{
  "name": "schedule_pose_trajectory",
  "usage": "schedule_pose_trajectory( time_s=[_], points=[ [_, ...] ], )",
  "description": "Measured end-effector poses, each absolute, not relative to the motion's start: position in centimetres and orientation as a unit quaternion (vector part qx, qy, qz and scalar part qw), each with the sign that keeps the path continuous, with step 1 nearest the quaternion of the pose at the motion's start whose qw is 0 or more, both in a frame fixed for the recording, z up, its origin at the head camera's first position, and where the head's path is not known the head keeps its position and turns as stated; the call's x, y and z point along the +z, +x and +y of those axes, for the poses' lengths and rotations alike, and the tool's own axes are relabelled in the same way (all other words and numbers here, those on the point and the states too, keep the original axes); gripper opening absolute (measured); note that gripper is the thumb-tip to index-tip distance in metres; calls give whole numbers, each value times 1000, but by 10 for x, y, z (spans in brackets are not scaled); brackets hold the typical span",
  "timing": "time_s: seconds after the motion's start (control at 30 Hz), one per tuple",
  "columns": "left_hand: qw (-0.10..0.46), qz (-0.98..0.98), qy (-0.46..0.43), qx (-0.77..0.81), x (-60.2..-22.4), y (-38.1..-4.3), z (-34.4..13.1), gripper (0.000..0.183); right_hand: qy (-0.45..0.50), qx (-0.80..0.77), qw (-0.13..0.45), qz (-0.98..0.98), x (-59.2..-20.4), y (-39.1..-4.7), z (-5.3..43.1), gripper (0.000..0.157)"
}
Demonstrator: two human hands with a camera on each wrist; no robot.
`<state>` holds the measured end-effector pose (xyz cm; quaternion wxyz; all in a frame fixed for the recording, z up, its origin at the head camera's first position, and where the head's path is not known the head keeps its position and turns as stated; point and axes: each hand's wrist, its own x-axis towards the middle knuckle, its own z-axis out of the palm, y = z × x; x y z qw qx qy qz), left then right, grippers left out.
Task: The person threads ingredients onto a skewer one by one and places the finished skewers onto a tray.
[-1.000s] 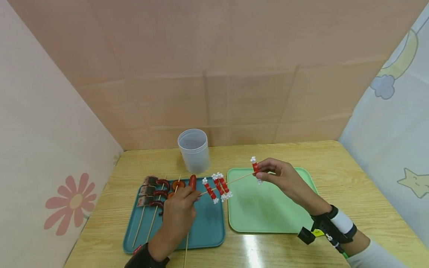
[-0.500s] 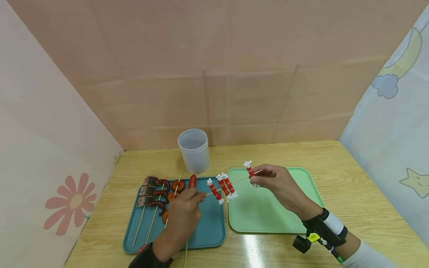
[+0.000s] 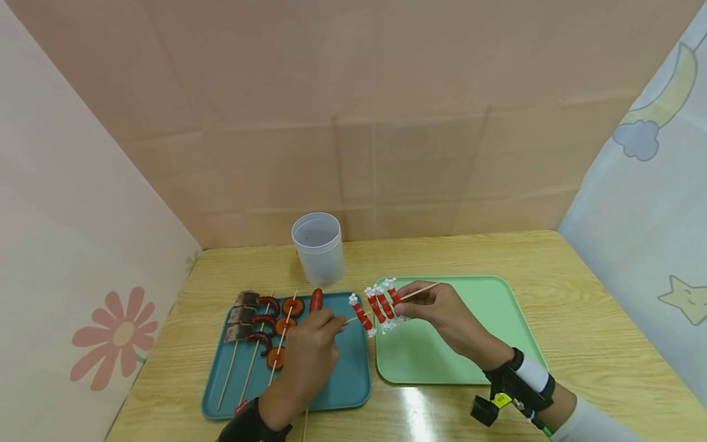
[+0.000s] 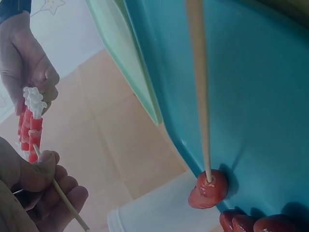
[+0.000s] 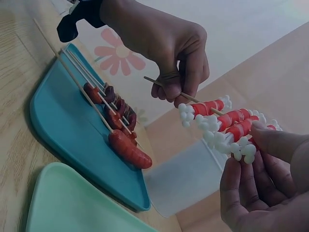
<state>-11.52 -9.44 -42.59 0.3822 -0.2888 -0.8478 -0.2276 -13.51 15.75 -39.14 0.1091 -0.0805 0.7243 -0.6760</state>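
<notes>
My left hand (image 3: 309, 350) pinches a thin wooden skewer (image 3: 421, 290) above the blue tray, near the skewer's left end. Several red rolls with white knobbly ends (image 3: 361, 315), like enoki mushroom rolls, are threaded along it. The outermost roll (image 3: 393, 294) lies between the thumb and fingers of my right hand (image 3: 450, 319), close against its neighbours. Past that hand the bare skewer tip sticks out to the right. In the right wrist view, the thumb presses on a red roll (image 5: 240, 129) from above, with fingers beneath the white ends.
On the blue tray (image 3: 353, 393) lie skewers of grey-brown slices (image 3: 241, 314), dark red curled pieces (image 3: 265, 319), orange-brown rounds (image 3: 285, 325) and a sausage (image 3: 316, 300). A green tray (image 3: 436, 362) is at right. A translucent cup (image 3: 320, 252) stands behind.
The right hand has slid the outermost roll leftward along the skewer to the other rolls, so the tip now shows beyond it. The left hand and skewer have shifted slightly right.
</notes>
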Motion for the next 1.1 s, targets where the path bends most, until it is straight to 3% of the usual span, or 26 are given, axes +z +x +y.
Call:
schedule_pose_trajectory(
  time_s=[0.37, 0.47, 0.63, 0.77, 0.87, 1.0, 1.1],
  points=[
    [344, -874, -274, -206, -424, -112, -97, 14, -92, -666, 116, 731, -396, -136, 157, 33],
    [286, -897, -270, -201, -422, -109, -98, 13, -98, -660, 113, 736, -399, -137, 155, 35],
    [140, -927, -251, -241, -422, -100, -102, 9, -120, -652, 119, 740, -408, -143, 151, 37],
    [52, -933, -210, -289, -430, -96, -109, 4, -148, -557, 121, 809, -419, -146, 142, 33],
    [15, -934, -180, -307, -437, -95, -112, 4, -177, -437, 95, 877, -427, -147, 127, 26],
    [-20, -932, -159, -325, -449, -95, -110, 17, -186, -338, 49, 921, -438, -151, 102, 23],
    [-27, -930, -153, -333, -458, -95, -107, 32, -174, -307, 36, 935, -443, -155, 85, 7]
  ],
)
